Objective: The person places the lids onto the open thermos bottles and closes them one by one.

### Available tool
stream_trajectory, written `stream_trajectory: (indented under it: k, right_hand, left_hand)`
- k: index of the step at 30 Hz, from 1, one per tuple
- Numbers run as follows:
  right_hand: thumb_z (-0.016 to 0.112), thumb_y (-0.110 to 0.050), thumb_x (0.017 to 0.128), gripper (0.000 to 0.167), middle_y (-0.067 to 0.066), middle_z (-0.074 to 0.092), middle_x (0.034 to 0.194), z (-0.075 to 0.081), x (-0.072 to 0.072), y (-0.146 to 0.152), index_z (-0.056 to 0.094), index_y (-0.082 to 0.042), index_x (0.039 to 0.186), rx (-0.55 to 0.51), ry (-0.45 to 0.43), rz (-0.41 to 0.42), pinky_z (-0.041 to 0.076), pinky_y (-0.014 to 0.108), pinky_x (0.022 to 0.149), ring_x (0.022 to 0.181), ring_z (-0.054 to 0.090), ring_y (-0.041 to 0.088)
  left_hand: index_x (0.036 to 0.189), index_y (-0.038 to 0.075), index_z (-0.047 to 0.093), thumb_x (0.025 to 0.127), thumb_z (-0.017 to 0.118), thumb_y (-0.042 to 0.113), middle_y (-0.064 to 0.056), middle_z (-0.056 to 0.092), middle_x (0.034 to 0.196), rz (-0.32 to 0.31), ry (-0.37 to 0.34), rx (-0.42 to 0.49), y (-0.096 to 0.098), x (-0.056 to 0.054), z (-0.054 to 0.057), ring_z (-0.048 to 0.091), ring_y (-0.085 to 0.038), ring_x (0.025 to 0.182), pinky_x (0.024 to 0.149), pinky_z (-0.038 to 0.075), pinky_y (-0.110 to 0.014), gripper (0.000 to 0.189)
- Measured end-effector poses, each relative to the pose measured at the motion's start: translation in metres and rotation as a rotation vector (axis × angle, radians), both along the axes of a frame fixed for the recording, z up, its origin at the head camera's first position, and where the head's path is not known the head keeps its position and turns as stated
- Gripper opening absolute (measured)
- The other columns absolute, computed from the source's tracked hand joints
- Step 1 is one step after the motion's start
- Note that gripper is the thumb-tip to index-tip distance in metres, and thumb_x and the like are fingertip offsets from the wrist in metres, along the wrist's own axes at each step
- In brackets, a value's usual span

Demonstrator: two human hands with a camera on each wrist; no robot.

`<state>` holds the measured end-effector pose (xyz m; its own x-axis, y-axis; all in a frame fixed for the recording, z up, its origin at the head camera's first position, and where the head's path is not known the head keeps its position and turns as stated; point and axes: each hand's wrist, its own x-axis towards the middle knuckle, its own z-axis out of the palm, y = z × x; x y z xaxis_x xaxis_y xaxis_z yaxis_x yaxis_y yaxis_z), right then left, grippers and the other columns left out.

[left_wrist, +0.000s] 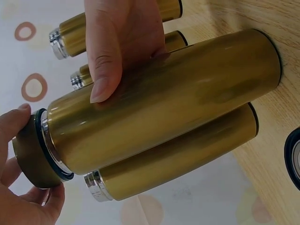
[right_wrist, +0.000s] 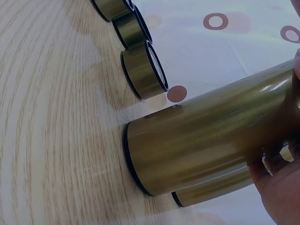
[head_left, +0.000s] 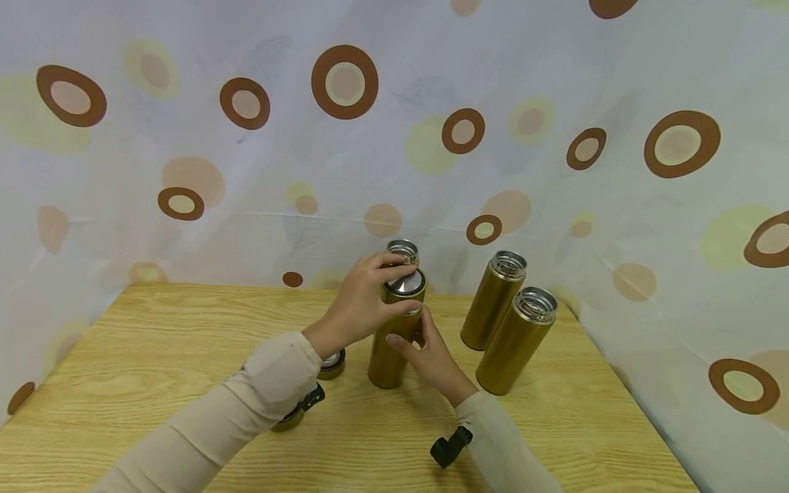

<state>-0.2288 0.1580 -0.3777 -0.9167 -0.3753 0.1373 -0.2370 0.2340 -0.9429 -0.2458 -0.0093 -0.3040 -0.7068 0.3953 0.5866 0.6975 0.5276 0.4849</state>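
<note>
A gold thermos bottle (head_left: 387,359) stands on the table between the two hands. My left hand (head_left: 359,301) grips a gold cap (left_wrist: 32,152) with a dark rim at the bottle's mouth. Between cap and body a silver ring of the neck shows in the left wrist view. Lower down, my right hand (head_left: 436,359) holds the bottle's body, its thumb (left_wrist: 105,77) lying along the side. Right behind is a second gold bottle (left_wrist: 187,159) with a bare silver neck, mostly hidden by the first in the head view.
Two uncapped gold bottles, one farther back (head_left: 489,308) and one nearer (head_left: 513,352), stand to the right. Several loose caps, among them one (right_wrist: 143,75) near the held bottle, lie on the wood-grain table (head_left: 185,342) at left, partly behind the left arm. A patterned cloth (head_left: 394,164) hangs behind.
</note>
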Motion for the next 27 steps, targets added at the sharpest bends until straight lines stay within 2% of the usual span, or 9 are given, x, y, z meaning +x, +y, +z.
stream_trajectory:
  k: [7,9,17,27]
  right_hand:
    - [0.058,-0.019,0.097,0.066,0.002,0.020,0.156,-0.026,-0.018,0.005,0.018,-0.025,0.149,-0.023,0.019,0.001,0.022,0.052,0.114,0.144,0.021,0.026]
    - [0.058,-0.022,0.097,0.064,0.000,0.022,0.155,-0.029,-0.019,0.005,0.019,-0.028,0.148,-0.025,0.030,0.000,0.023,0.053,0.114,0.143,0.022,0.024]
    - [0.060,-0.029,0.096,0.062,-0.003,0.027,0.153,-0.030,-0.019,0.005,0.022,-0.031,0.146,-0.037,0.060,0.012,0.024,0.053,0.113,0.141,0.026,0.022]
    - [0.058,-0.024,0.097,0.062,-0.002,0.027,0.152,-0.028,-0.016,0.005,0.021,-0.031,0.146,-0.050,0.044,0.013,0.024,0.053,0.113,0.141,0.027,0.022]
  left_hand:
    - [0.124,0.006,0.065,0.080,0.079,0.028,-0.014,0.055,0.132,-0.002,0.003,-0.003,0.000,-0.001,-0.004,0.050,-0.032,0.118,0.097,0.045,-0.044,0.051]
    - [0.124,0.006,0.065,0.081,0.078,0.028,-0.014,0.055,0.132,-0.006,0.003,0.003,0.000,-0.001,-0.005,0.050,-0.032,0.117,0.097,0.045,-0.044,0.050]
    - [0.125,0.006,0.064,0.081,0.078,0.027,-0.014,0.054,0.134,-0.012,0.002,0.029,0.000,-0.002,-0.008,0.049,-0.032,0.119,0.096,0.046,-0.044,0.051]
    - [0.125,0.007,0.064,0.080,0.079,0.027,-0.014,0.054,0.134,-0.031,-0.009,0.039,-0.002,-0.002,-0.008,0.049,-0.032,0.120,0.096,0.046,-0.046,0.051]
